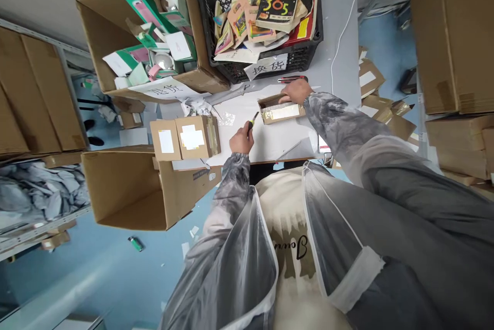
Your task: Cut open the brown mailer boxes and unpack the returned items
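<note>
My left hand is closed round the handle of a box cutter, yellow and black, its tip pointing up and to the right. Just right of the blade lies a small open cardboard box with a white label and clear tape on its near side. My right hand grips the far right edge of this box; some fingertips are hidden inside it. Beyond that hand lies a red and black tool, partly covered. Two labelled cartons stand side by side at my left.
At the back are a carton of green and white packages and a black crate of books. A large open carton stands left below the white table. A white cable runs down the right side. Flattened cardboard lies right.
</note>
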### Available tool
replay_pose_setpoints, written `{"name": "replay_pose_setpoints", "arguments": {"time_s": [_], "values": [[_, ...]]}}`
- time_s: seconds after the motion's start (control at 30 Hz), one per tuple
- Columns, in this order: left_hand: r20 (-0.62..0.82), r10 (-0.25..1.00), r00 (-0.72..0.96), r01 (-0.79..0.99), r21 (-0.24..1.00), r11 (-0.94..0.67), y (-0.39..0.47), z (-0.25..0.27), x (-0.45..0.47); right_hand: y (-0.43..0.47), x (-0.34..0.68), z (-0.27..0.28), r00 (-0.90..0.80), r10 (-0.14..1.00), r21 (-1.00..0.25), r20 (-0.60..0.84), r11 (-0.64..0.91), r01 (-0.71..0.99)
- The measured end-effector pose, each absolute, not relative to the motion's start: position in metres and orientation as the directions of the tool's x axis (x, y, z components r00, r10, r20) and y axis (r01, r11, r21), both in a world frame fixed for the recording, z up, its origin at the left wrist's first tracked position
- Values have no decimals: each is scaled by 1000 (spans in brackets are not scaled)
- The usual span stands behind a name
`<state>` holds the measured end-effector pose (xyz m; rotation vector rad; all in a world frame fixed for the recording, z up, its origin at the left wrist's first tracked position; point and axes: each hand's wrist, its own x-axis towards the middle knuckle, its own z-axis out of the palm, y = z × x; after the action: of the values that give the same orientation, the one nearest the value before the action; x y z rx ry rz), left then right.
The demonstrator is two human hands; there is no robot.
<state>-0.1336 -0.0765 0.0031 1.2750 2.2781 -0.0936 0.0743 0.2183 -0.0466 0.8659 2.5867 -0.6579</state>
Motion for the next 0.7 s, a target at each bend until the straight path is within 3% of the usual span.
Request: {"name": "replay_pose_setpoints", "arguments": {"time_s": [0.1,0.2,0.33,0.47,0.53,0.6,0.63,0.7], "values": [[-423,685,-592,603,330,726,-124,-10,-141,177,100,-57,-824,468,-460,-319,684,566],[-523,544,-656,341,438,832,-168,-32,-137,137,118,-64,-791,544,-453,-281,651,609],[-619,439,-651,113,493,863,-203,-57,-123,123,119,-65,-715,618,-411,-326,588,696],[-640,458,-616,-47,611,790,-214,-64,-114,135,107,-48,-625,631,-382,-460,495,781],[-646,487,-588,-123,666,735,-215,-65,-115,132,103,-33,-536,630,-463,-562,297,835],[-649,513,-562,-178,700,691,-215,-68,-120,116,101,-18,-433,590,-579,-682,-75,812],[-651,524,-550,-199,711,674,-215,-70,-124,105,100,-11,-388,538,-597,-748,-288,749],[-660,534,-529,-241,719,652,-212,-75,-132,81,98,0,-213,616,-628,-759,-605,489]]}}
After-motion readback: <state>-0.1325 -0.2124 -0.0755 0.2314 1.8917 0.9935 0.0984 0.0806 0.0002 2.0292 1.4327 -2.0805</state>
